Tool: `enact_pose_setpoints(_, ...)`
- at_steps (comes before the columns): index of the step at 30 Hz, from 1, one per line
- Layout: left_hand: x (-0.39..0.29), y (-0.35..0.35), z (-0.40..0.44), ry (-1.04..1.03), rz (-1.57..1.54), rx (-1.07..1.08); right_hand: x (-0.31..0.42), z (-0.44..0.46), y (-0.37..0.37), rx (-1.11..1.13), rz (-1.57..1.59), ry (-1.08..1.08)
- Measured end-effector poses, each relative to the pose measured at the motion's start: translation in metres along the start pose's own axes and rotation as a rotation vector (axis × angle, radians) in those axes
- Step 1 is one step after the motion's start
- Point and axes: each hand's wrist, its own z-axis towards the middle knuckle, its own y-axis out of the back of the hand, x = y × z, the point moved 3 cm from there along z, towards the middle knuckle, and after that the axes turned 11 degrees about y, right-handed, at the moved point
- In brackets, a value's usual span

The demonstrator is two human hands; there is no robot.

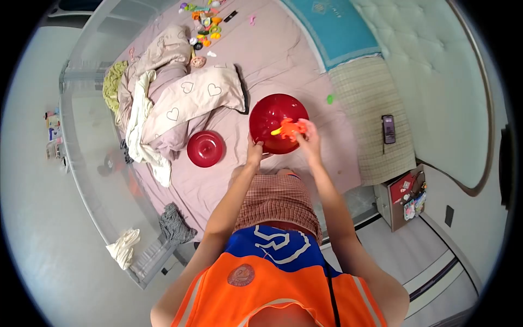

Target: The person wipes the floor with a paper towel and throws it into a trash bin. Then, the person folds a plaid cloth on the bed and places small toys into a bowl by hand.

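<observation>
My left hand (254, 151) is closed on the near left rim of a red bowl (267, 111), which is tilted above the bed. In my right hand (310, 143) is an orange toy (292, 129) with a yellow tip, held over the bowl's right side. Its exact kind is hard to make out. The fingers of my right hand are pinched around the toy's right end. To the left of the bowl, a round red lid (206, 149) lies on the pink sheet.
Several small colourful toys (206, 34) lie at the far end of the bed. A heart-patterned quilt (188, 95) is bunched at left. A green piece (330, 99), a phone (388, 129) on a woven mat (370, 98) and a blue pillow (332, 30) are at right.
</observation>
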Motion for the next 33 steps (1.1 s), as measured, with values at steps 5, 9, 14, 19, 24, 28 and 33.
enact_pose_setpoints(5,-0.022,-0.021,-0.020,0.009,0.089,0.194,0.022,0.018,-0.041,0.060,-0.287,0.089)
enact_pose_setpoints(9,-0.027,-0.013,-0.013,0.004,0.062,0.292,0.036,0.030,-0.059,0.019,-0.420,-0.001)
enact_pose_setpoints(14,-0.056,0.016,-0.002,0.151,0.103,0.345,0.010,0.046,-0.083,-0.065,-0.391,-0.064)
enact_pose_setpoints(19,-0.076,0.062,0.017,0.181,0.127,0.356,0.004,0.051,-0.123,-0.004,-0.776,0.048)
enact_pose_setpoints(24,-0.107,0.084,0.030,0.228,0.124,0.309,0.013,0.052,-0.147,0.079,-0.730,0.055)
enact_pose_setpoints(28,-0.126,0.085,0.035,0.183,0.122,0.340,0.035,0.061,-0.144,0.071,-0.710,0.158)
enact_pose_setpoints(33,-0.143,0.068,0.042,0.138,0.071,0.271,0.032,0.074,-0.094,-0.200,-0.348,0.070)
